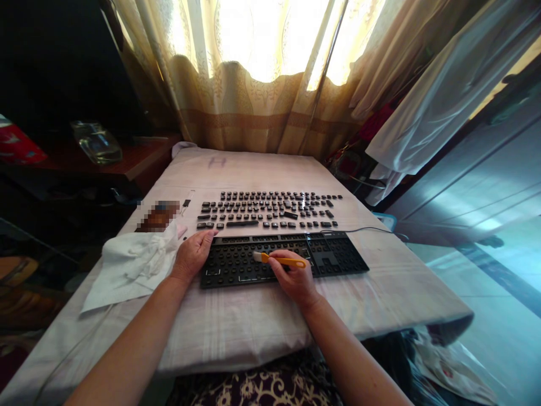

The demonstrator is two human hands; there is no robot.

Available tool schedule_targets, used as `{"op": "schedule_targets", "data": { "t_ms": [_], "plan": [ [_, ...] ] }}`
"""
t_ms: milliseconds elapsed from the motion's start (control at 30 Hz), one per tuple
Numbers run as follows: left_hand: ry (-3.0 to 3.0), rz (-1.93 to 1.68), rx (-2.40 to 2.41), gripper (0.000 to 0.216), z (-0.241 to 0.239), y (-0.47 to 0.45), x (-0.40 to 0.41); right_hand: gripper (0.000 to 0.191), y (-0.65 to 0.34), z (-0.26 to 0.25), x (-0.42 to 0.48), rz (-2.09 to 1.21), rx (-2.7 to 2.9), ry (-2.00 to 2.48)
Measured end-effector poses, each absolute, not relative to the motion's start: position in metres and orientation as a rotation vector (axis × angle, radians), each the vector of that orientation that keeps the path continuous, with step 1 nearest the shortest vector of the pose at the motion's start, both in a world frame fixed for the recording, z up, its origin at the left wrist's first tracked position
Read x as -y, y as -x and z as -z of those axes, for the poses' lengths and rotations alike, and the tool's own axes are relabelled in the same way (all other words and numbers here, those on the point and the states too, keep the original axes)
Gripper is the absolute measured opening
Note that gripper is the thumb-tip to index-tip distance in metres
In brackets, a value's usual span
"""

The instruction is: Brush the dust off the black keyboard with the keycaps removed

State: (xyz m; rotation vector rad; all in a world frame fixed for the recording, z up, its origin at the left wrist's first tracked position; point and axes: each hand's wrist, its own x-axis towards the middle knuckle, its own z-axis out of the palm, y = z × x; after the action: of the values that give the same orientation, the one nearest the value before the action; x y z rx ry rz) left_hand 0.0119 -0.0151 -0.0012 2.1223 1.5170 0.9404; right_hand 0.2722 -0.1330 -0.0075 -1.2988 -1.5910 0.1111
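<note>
A black keyboard frame (329, 256) with its keycaps removed lies on the cloth-covered table (236, 321) in front of me. My right hand (296, 279) is closed around a small orange-handled brush (282, 260), whose white bristle head rests on the middle of the frame. My left hand (192, 254) lies on the keyboard's left end with fingers curled over its corner, steadying it. Beyond the frame, several loose black keycaps (270, 210) are laid out in rows.
A crumpled white cloth (131, 265) lies left of my left hand, with a blurred-out object (158, 216) behind it. The keyboard's cable (367, 229) runs off to the right. Curtains (262, 107) hang behind the table; a dark side table with a glass item (96, 142) stands left.
</note>
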Motion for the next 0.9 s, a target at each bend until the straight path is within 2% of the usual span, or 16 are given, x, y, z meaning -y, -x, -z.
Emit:
{"op": "schedule_targets", "data": {
  "t_ms": [267, 433, 900],
  "plan": [
    [-2.14, -0.946, -1.513, 0.051, 0.004, -0.01, 0.014, 0.018, -0.273, 0.007, 0.133, -0.186, 1.504, 1.284],
    [-2.16, -0.937, -1.529, 0.051, 0.003, -0.01, 0.014, 0.019, -0.28, 0.01, 0.133, -0.1, 1.395, 1.343],
    [-2.144, -0.928, -1.527, 0.05, 0.002, -0.011, 0.015, 0.017, -0.281, 0.003, 0.135, -0.037, 1.563, 1.32]
  ]
}}
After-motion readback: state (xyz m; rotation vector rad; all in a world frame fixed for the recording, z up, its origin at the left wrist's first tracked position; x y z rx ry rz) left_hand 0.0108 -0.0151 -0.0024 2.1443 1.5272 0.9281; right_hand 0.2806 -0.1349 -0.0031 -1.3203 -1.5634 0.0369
